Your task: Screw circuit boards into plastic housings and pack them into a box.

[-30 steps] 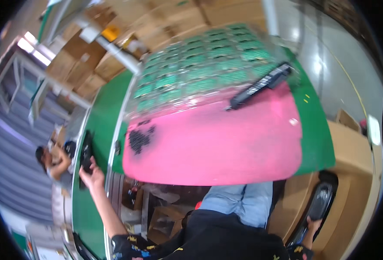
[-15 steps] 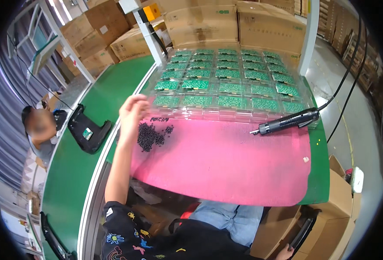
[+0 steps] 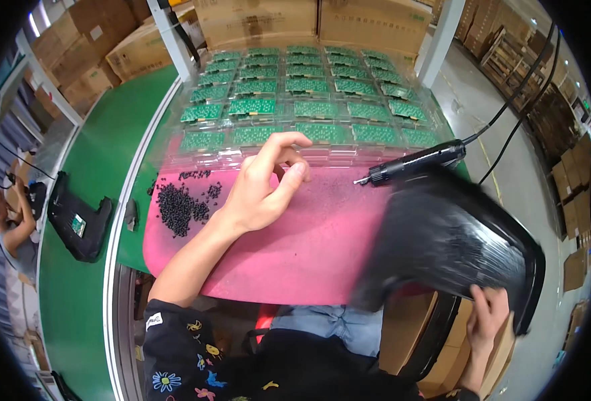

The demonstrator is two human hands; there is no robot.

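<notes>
A large black plastic housing [image 3: 466, 237], glossy and smeared by motion, hangs over the right end of the pink mat [image 3: 289, 260]. Its near right edge is gripped by my right hand [image 3: 489, 314], fingers on the outer face. Above the middle of the mat is my left hand [image 3: 265, 187], loosely bent, with a gap between thumb and forefinger and nothing seen in it. To its left lies a pile of small black screws [image 3: 178, 207]. A black electric screwdriver [image 3: 412, 164] rests beyond the housing, its bit pointing left.
Stacked clear plastic trays [image 3: 225, 157] with rows of green circuit boards [image 3: 252, 107] fill the far side. On the green conveyor at left sits another black housing [image 3: 81, 220], near a co-worker [image 3: 18, 214]. An open cardboard box [image 3: 452, 341] stands below right, holding black parts.
My right hand has lifted the black housing from the cardboard box up over the mat. My left hand has moved right, from the tray corner to the mat's middle. The view has shifted right.
</notes>
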